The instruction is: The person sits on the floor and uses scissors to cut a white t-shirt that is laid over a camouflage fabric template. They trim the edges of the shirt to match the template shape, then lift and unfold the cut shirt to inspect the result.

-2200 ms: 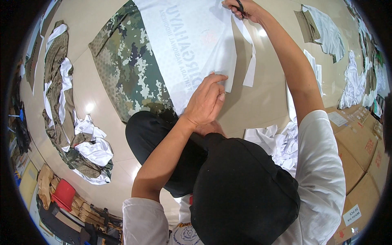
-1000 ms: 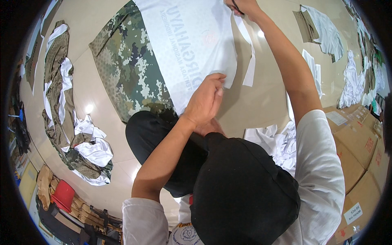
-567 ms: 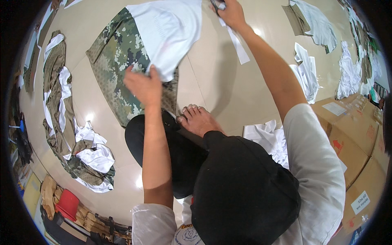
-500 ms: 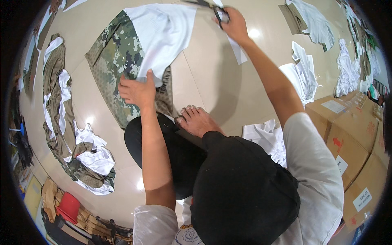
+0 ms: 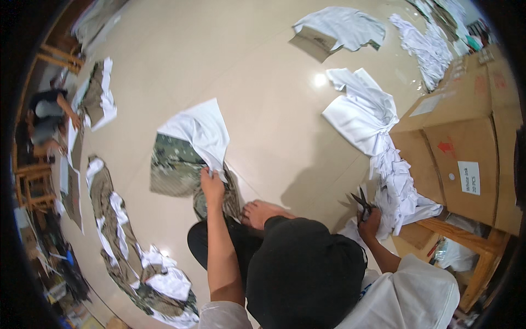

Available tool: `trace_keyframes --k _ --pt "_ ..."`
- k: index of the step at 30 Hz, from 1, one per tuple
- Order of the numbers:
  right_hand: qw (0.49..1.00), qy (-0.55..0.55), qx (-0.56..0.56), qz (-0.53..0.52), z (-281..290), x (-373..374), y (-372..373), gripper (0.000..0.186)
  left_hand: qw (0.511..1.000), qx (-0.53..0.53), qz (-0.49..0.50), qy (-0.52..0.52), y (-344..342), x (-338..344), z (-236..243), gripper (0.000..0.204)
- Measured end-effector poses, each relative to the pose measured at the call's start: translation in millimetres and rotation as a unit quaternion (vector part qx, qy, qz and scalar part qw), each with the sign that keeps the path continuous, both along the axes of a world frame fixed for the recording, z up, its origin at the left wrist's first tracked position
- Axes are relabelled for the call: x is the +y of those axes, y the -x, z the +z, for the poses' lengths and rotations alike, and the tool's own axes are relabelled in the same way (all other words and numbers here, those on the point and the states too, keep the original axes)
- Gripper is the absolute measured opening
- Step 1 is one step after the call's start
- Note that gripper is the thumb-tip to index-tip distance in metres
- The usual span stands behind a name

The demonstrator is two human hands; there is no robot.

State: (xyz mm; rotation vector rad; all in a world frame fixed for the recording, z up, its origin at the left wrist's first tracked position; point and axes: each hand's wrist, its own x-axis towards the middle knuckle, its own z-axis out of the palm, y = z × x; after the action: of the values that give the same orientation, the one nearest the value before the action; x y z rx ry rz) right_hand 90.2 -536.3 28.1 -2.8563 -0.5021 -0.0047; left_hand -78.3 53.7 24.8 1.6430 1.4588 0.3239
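A camouflage fabric piece point(image 5: 174, 164) lies on the floor ahead of me, its white underside point(image 5: 200, 129) folded over the top. My left hand point(image 5: 212, 187) pinches the near edge of this fabric, beside my bare foot point(image 5: 262, 213). Off to the right, my right hand point(image 5: 370, 222) grips black-handled scissors point(image 5: 362, 204), blades pointing away from me and spread apart. White cloth scraps point(image 5: 397, 186) are heaped just beside that hand, partly behind it. Whether the right hand also holds a scrap, I cannot tell.
Bunched brown and white fabric point(image 5: 118, 225) lies along the left. Cardboard boxes point(image 5: 466, 137) rest on a wooden stand point(image 5: 476, 247) at right. White cloth point(image 5: 361, 112) and a folded piece point(image 5: 342, 27) lie farther off. Another person point(image 5: 52, 112) handles fabric at far left.
My right hand has swung with the scissors from the far middle down to the scraps at right. The left hand has gone from lying spread on the fabric to pinching its near edge.
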Motion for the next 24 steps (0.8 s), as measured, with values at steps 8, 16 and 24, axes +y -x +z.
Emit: trace_keyframes --k 8,16,24 --pt "0.997 -0.058 -0.042 -0.008 -18 13 -2 0.042 0.908 -0.354 -0.221 -0.037 -306 53 215 0.05" --pt "0.996 -0.087 -0.035 -0.008 -15 12 -1 0.048 0.888 -0.299 -0.263 -0.228 -335 55 274 0.045" --pt "0.997 -0.076 -0.021 0.025 -14 -6 -10 0.049 0.955 -0.036 -0.28 0.089 -6 53 79 0.046"
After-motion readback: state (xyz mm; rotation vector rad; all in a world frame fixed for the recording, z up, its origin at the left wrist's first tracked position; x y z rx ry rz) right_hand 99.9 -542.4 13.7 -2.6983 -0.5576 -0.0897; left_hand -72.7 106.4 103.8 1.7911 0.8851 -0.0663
